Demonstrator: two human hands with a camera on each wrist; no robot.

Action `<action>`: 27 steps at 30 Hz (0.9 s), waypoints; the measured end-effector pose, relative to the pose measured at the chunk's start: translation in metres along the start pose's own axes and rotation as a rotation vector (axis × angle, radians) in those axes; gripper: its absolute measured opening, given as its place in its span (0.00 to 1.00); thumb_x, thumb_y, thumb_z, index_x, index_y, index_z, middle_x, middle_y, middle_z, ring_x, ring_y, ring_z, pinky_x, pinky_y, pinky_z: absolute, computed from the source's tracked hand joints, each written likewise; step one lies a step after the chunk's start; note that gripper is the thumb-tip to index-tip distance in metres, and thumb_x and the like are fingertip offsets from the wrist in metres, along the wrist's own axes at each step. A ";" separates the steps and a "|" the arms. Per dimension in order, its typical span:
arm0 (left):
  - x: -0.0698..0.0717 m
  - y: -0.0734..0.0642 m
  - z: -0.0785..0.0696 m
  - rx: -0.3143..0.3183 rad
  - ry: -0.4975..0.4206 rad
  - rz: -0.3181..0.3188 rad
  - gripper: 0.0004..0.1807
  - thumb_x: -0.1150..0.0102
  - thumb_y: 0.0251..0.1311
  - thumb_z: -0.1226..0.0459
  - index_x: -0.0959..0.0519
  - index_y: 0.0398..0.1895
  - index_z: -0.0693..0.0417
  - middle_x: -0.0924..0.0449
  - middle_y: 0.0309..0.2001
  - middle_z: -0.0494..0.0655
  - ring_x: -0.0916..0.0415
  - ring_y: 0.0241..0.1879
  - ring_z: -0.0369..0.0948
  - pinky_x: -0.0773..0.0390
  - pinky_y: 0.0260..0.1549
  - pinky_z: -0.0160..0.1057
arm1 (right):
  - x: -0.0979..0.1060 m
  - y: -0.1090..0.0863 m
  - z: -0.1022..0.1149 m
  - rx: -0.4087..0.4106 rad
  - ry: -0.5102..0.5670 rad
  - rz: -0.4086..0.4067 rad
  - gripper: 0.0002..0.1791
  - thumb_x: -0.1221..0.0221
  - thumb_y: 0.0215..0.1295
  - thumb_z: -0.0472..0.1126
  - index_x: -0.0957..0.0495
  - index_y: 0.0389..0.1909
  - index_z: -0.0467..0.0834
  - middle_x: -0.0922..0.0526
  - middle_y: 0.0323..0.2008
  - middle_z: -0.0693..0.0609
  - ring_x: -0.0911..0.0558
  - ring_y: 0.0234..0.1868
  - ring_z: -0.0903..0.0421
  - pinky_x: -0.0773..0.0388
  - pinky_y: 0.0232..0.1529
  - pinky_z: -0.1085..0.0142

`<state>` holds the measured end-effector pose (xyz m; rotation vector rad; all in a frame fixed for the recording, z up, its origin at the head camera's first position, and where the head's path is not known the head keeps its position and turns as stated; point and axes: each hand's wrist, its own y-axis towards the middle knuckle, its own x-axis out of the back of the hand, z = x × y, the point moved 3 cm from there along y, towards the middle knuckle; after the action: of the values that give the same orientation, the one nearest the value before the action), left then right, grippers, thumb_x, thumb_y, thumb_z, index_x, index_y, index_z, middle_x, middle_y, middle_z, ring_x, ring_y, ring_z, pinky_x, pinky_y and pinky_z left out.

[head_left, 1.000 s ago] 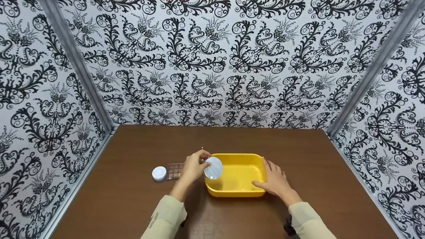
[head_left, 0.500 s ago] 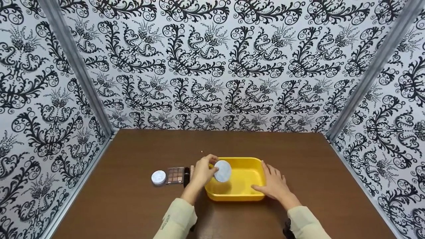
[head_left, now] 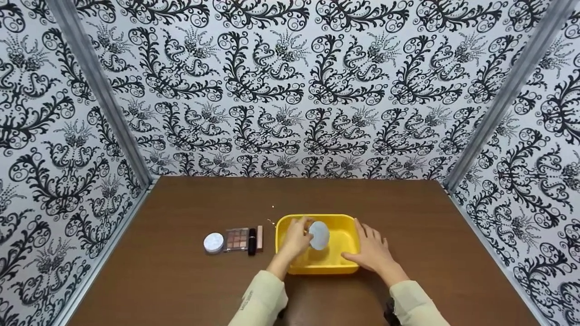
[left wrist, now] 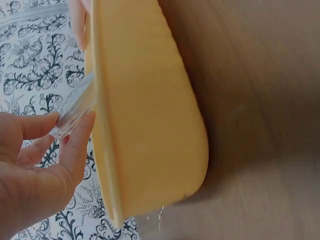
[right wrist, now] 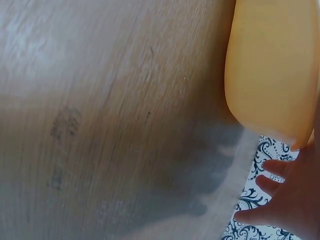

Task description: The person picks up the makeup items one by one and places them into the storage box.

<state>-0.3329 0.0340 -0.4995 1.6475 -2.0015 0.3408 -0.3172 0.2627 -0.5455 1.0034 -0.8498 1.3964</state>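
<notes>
In the head view my left hand (head_left: pixel 297 237) holds a round, pale, flat disc (head_left: pixel 319 235) over the inside of a yellow plastic tub (head_left: pixel 317 270). In the left wrist view thumb and fingers pinch the clear edge of the disc (left wrist: pixel 75 107), whose far part is hidden behind the rim. My right hand (head_left: pixel 374 249) rests at the tub's right wall, its fingers spread along the outside and its thumb over the rim. Past the tub's end in the right wrist view, the fingers (right wrist: pixel 270 185) look straight and apart.
Left of the tub stand a round white-lidded jar (head_left: pixel 213 243), an eyeshadow palette (head_left: pixel 237 239), a black tube (head_left: pixel 252 241) and a slim pinkish stick (head_left: pixel 259 238). A thin sparkly strand (head_left: pixel 272 222) lies by the tub's back left corner. Patterned walls surround the brown table (head_left: pixel 181 280).
My left hand has carried the disc rightward, from the tub's left rim to over its inside. The black tube and pinkish stick have come into view. The right hand stays at the tub.
</notes>
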 end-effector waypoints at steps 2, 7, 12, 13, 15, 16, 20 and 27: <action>-0.005 0.000 0.000 0.016 -0.017 0.005 0.20 0.41 0.60 0.77 0.23 0.57 0.63 0.27 0.44 0.58 0.24 0.41 0.47 0.20 0.38 0.41 | 0.000 0.000 0.000 0.001 -0.001 0.000 0.61 0.33 0.53 0.65 0.53 0.79 0.43 0.40 0.74 0.35 0.41 0.72 0.30 0.48 0.66 0.25; -0.018 0.003 0.006 0.052 -0.035 0.011 0.20 0.42 0.57 0.79 0.23 0.54 0.63 0.28 0.42 0.58 0.28 0.38 0.45 0.23 0.38 0.40 | -0.002 -0.002 -0.001 -0.001 0.003 0.009 0.61 0.33 0.53 0.65 0.53 0.79 0.43 0.40 0.74 0.35 0.41 0.72 0.31 0.48 0.66 0.25; -0.028 0.007 0.012 0.088 -0.058 0.012 0.21 0.42 0.57 0.79 0.23 0.54 0.63 0.28 0.41 0.58 0.28 0.38 0.45 0.25 0.36 0.38 | -0.002 -0.002 0.000 -0.007 0.019 0.006 0.60 0.33 0.54 0.64 0.53 0.79 0.42 0.40 0.74 0.35 0.41 0.72 0.31 0.48 0.67 0.26; -0.030 0.008 0.012 0.099 -0.070 0.014 0.21 0.43 0.57 0.79 0.24 0.55 0.62 0.28 0.41 0.58 0.28 0.38 0.45 0.25 0.34 0.36 | -0.002 -0.002 0.001 -0.009 0.017 0.008 0.60 0.33 0.54 0.64 0.53 0.79 0.43 0.40 0.74 0.35 0.41 0.72 0.31 0.48 0.67 0.26; -0.035 0.008 0.014 0.149 -0.127 0.024 0.21 0.44 0.59 0.79 0.25 0.56 0.61 0.29 0.43 0.57 0.29 0.34 0.43 0.27 0.26 0.33 | -0.002 -0.002 0.001 -0.010 0.014 0.009 0.60 0.33 0.54 0.64 0.53 0.79 0.43 0.40 0.74 0.35 0.41 0.72 0.31 0.48 0.67 0.26; -0.038 0.008 0.015 0.171 -0.147 0.022 0.21 0.45 0.60 0.79 0.26 0.56 0.61 0.29 0.43 0.57 0.30 0.33 0.43 0.29 0.22 0.31 | -0.002 -0.001 0.001 -0.009 0.010 0.010 0.60 0.33 0.54 0.64 0.53 0.79 0.43 0.40 0.74 0.35 0.40 0.72 0.31 0.48 0.67 0.26; -0.047 0.007 0.015 0.248 -0.227 0.004 0.20 0.47 0.58 0.81 0.28 0.54 0.61 0.31 0.48 0.59 0.29 0.35 0.45 0.30 0.19 0.31 | -0.003 -0.001 0.001 -0.014 -0.007 0.006 0.60 0.33 0.54 0.64 0.53 0.79 0.44 0.38 0.73 0.36 0.39 0.71 0.31 0.47 0.65 0.25; -0.055 0.006 0.010 0.289 -0.211 -0.043 0.21 0.51 0.53 0.81 0.28 0.53 0.69 0.38 0.58 0.68 0.27 0.50 0.57 0.25 0.54 0.49 | -0.001 0.000 -0.001 -0.019 -0.007 -0.001 0.60 0.32 0.53 0.63 0.53 0.79 0.44 0.38 0.73 0.35 0.39 0.71 0.31 0.46 0.65 0.25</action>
<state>-0.3342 0.0763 -0.5367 1.9728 -2.1459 0.4769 -0.3169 0.2634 -0.5470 0.9950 -0.8663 1.3817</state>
